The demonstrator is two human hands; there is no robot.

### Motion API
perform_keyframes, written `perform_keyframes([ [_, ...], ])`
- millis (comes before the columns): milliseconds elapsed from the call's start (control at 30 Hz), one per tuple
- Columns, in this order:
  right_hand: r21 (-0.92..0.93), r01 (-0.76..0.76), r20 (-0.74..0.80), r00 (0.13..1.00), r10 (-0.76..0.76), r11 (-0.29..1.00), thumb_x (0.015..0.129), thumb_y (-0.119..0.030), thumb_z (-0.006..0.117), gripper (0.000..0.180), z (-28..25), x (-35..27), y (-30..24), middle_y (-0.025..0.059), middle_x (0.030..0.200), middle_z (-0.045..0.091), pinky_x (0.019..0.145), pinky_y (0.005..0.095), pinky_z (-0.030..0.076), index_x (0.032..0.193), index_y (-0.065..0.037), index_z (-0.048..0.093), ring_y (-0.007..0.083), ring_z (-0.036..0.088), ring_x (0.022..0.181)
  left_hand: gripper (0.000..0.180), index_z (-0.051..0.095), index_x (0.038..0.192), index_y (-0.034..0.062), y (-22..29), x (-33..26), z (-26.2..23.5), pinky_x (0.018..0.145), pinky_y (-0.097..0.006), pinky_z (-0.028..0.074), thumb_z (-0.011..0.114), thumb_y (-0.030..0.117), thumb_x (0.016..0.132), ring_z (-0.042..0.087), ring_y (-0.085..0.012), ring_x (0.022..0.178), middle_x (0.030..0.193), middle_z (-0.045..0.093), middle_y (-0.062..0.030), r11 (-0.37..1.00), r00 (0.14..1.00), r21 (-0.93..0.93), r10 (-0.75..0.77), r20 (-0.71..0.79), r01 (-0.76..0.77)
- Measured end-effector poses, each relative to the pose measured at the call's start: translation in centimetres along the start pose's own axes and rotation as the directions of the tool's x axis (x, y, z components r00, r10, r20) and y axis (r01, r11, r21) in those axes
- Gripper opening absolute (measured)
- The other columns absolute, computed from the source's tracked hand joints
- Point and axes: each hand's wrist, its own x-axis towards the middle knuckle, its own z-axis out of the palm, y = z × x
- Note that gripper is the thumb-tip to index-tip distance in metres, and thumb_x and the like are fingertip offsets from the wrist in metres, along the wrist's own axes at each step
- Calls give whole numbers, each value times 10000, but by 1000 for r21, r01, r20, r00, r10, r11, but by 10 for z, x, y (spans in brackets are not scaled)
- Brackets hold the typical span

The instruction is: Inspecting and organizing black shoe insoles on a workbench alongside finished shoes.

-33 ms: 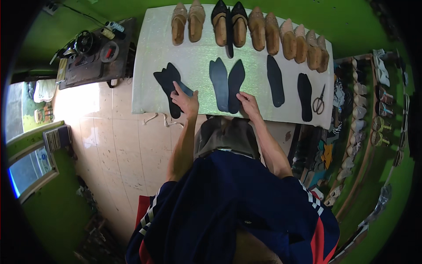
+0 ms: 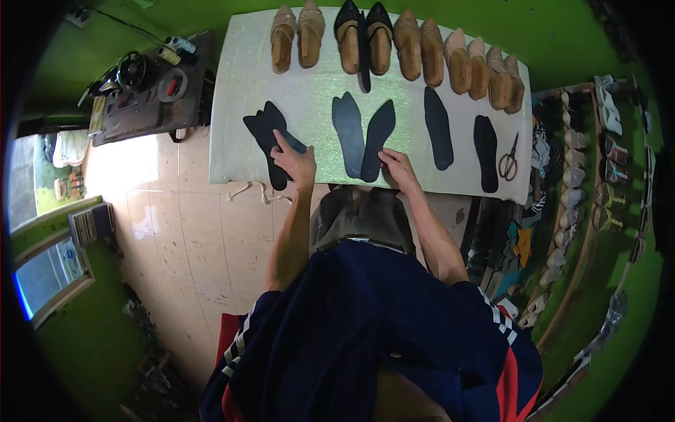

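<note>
Left hand (image 2: 297,163) lies flat, fingers spread, on a small stack of dark insoles (image 2: 266,133) at about 10 o'clock on the pale bench (image 2: 239,91); the grip is not closed round anything, it just presses down on the near end of the stack. Right hand (image 2: 398,166) sits at about 12 o'clock just in front of the body, fingertips touching the heel ends of a pair of dark insoles (image 2: 364,137) that lie fanned in a V, heels together and toes apart; cannot tell whether that grip is pinching an edge or only resting on it. Two more single dark insoles lie well apart toward 2 o'clock, one slanted insole (image 2: 438,127) and one upright insole (image 2: 485,152), with scissors (image 2: 508,160) just beside the latter near the bench's right edge. Along the far edge of the bench, at 12 o'clock, runs a row of shoes: tan pointed mules (image 2: 296,36), black pointed shoes (image 2: 364,36) and more tan shoes (image 2: 457,60) toward 1 o'clock. A sewing machine (image 2: 137,74) stands on a dark side table at 10 o'clock, off the bench. Racks of footwear (image 2: 605,155) fill the 3 o'clock side. The floor (image 2: 197,232) is pale tile.
</note>
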Motion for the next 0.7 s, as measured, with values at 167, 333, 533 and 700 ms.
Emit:
perform_keyframes([
  [167,249,-4,14,1000,0,968,1024,-205,625,326,-13,-9,-4,-1,1017,678,863,283,483,1289,-23,677,101,603,913,1165,120,1650,-18,10,3,-14,1144,-529,348,816,38,718,421,-464,1309,1402,401,-314,916,964,-299,-257,75,267],
  [333,369,-171,82,985,151,914,989,-327,578,298,-2,-27,-23,-1,1111,695,915,344,477,1185,-122,667,159,631,1030,1142,165,1645,-27,19,-50,-4,1169,-508,341,851,149,749,446,-436,1311,1429,457,-278,855,973,-514,58,223,67],
  [533,245,133,-78,990,-117,960,957,-235,791,806,24,-23,-6,173,1291,666,930,337,541,1602,-84,331,214,656,1132,1046,317,1627,57,54,-114,-9,1164,-502,351,870,217,754,456,-429,1351,1489,452,-257,812,671,-537,530,519,-226],
  [700,23,231,-90,970,-228,973,986,-133,724,795,-31,-21,-23,211,1406,640,957,350,545,1647,-80,286,250,689,1140,726,536,1449,50,24,-88,-21,1146,-512,357,849,194,811,479,-394,1337,1371,569,-223,802,808,-422,545,224,-424],
])
